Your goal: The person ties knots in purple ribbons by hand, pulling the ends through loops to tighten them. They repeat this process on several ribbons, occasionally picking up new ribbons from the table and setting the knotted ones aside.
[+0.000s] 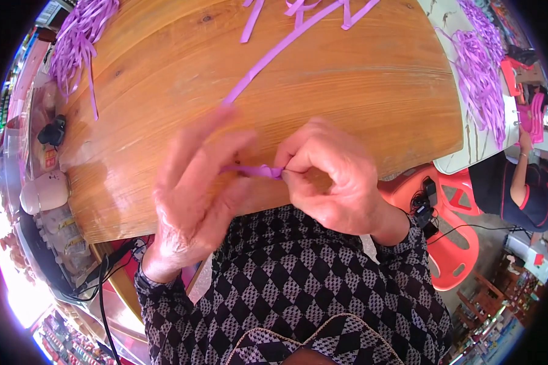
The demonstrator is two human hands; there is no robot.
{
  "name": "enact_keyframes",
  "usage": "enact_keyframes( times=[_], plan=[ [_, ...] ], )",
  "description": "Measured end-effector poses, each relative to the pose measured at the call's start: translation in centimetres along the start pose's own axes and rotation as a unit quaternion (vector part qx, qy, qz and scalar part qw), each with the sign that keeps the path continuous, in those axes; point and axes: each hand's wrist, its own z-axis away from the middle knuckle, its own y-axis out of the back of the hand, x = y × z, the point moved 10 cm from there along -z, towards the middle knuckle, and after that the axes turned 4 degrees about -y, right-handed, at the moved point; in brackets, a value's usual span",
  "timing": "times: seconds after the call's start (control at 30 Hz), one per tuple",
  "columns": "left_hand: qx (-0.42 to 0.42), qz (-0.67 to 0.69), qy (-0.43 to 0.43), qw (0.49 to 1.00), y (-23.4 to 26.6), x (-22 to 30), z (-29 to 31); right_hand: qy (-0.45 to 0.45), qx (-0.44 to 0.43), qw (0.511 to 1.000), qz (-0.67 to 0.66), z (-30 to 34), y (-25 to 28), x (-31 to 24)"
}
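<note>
The person wears a black top (292, 267) that fills the bottom centre of the frame, covered in rows of pale grey diamonds standing on their points. Each diamond is speckled with small dark marks, so the grey looks woven rather than flat. At the lower edge, the collar (249, 354) has two rounded flaps in the same cloth, bordered by a thin, pale, cord-like trim (347, 315). Long sleeves carry the diamonds too: the left sleeve (164, 310) at lower left and the right sleeve (413, 246) right of centre. The left hand (195, 188) and right hand (335, 176) are bare.
</note>
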Motion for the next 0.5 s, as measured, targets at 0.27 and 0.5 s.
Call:
enact_keyframes(
  times=[0.27,0.5],
  plan=[
    [-0.06,0.368,0.243,0.895,-4.4,-4.4,1.0,0.122,0.047,0.981,0.14,0.4,0.8,-2.6],
    [-0.039,0.261,0.301,0.916,-3.9,-5.7,1.6,0.126,0.054,0.977,0.163,0.4,1.4,-2.6]
  ],
)
